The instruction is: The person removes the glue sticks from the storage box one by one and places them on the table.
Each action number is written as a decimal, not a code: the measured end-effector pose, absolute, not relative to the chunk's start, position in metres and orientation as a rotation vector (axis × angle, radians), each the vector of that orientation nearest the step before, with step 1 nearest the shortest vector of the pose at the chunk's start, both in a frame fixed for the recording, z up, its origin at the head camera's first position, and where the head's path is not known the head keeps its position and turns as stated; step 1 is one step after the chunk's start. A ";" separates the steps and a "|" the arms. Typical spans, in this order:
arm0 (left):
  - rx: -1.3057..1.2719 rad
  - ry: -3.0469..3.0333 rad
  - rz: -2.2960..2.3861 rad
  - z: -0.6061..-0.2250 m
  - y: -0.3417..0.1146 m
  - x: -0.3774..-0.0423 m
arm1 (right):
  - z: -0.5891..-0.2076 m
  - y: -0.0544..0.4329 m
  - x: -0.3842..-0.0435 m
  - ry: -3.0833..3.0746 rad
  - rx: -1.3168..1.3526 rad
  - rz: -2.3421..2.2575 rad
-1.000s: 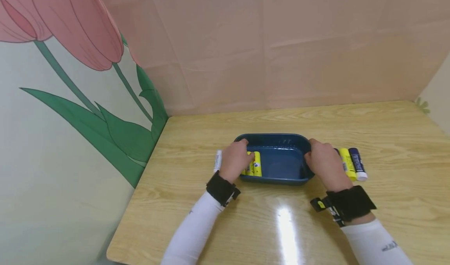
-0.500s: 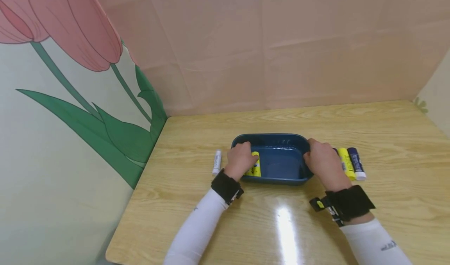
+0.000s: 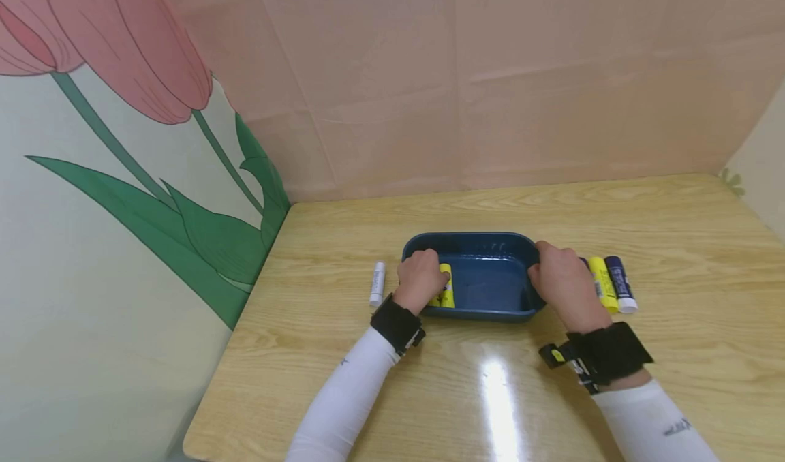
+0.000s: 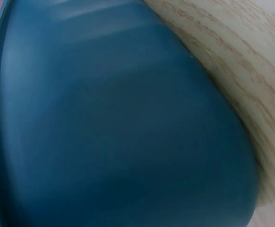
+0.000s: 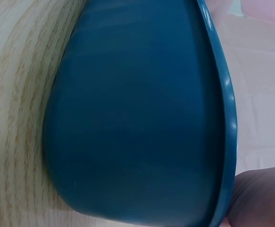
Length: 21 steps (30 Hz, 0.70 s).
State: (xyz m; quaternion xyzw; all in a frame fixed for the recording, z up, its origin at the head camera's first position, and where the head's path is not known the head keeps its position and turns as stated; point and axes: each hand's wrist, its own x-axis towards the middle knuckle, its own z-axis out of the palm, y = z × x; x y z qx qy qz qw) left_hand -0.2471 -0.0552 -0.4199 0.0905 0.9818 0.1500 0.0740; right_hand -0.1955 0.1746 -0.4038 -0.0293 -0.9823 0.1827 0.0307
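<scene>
A dark blue plastic tray (image 3: 490, 281) rests on the table, held at its two ends. My left hand (image 3: 420, 279) grips the left end, its thumb reaching inside beside two yellow glue sticks (image 3: 447, 288), which it partly covers. At the opposite end, the rim is in the grasp of my right hand (image 3: 567, 288), with the thumb over the inner side. The tray's outer wall (image 4: 128, 118) fills the left wrist view. Much the same wall (image 5: 137, 118) shows in the right wrist view, with part of a finger (image 5: 262, 196) at the rim.
A white glue stick (image 3: 377, 283) lies left of the tray on the wooden table (image 3: 429, 394). To the right are a yellow glue stick (image 3: 603, 285) and a dark blue one (image 3: 622, 285), with another dark one partly behind my right hand. A pink cloth (image 3: 460, 87) hangs behind.
My left hand has shifted a little to the right over the tray's left end, covering more of the yellow glue sticks and uncovering the white one. My right hand keeps its grip.
</scene>
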 end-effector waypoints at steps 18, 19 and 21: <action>0.355 3.007 0.399 -0.424 -0.049 -0.243 | -0.399 0.172 -0.191 -3.028 -0.098 0.564; 0.356 3.011 0.398 -0.424 -0.049 -0.243 | -0.398 0.172 -0.191 -3.031 -0.100 0.566; 0.353 3.014 0.399 -0.424 -0.048 -0.243 | -0.398 0.172 -0.191 -3.036 -0.102 0.570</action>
